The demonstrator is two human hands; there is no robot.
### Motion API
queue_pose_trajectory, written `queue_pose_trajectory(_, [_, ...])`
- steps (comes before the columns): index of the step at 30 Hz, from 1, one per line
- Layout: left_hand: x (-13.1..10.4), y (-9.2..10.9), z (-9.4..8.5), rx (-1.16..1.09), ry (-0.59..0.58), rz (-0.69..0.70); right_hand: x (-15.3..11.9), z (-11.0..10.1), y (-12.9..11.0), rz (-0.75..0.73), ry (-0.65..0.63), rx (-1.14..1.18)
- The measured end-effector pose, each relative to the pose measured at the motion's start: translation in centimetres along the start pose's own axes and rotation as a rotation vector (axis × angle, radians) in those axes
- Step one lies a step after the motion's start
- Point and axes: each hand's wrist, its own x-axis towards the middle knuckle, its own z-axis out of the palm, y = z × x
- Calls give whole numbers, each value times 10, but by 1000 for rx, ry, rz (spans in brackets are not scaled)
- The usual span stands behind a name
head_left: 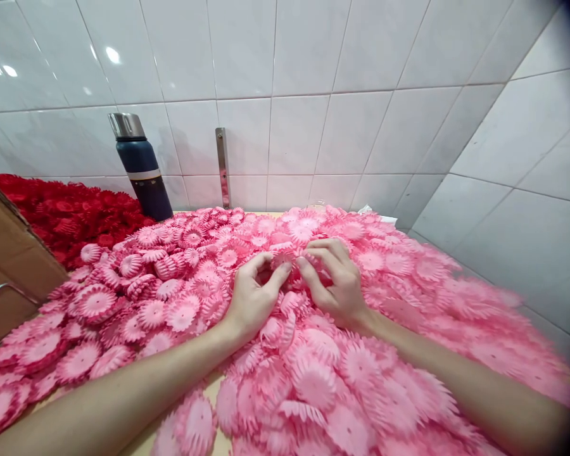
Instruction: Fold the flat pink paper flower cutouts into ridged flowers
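Between my two hands, above the heap, is a pink fringed flower piece point(282, 259). My left hand point(255, 290) pinches it between thumb and fingers. My right hand point(335, 278) has its thumb and fingertips closed at the piece's right edge; its other fingers are curled. Around and under both hands spreads a deep heap of pink fringed petal discs point(313, 373), many with a small hole in the middle. On the left, smaller discs with curled edges point(95, 303) lie stacked together; those on the right look flatter.
A dark blue bottle point(145, 171) with a steel cap stands at the back left. Behind the cardboard box point(14, 266) lies a pile of red petal pieces point(71, 215). A metal strip point(223, 168) is upright against the tiled wall point(304, 133). Yellowish tabletop point(213, 389) shows in front.
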Motion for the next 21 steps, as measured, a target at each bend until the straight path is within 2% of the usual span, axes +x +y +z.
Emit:
queue_pose_trajectory(3, [0,-1,0,-20,8,-30,0,-2,-1,53,21,33])
queue_pose_trajectory(10, [-1,2,-1,95,48,-20,1,-7,-5,-121,-61,7])
queue_pose_trajectory(21, [-1,0,-2,110,16,50,3,-5,-6,-181,-66,51])
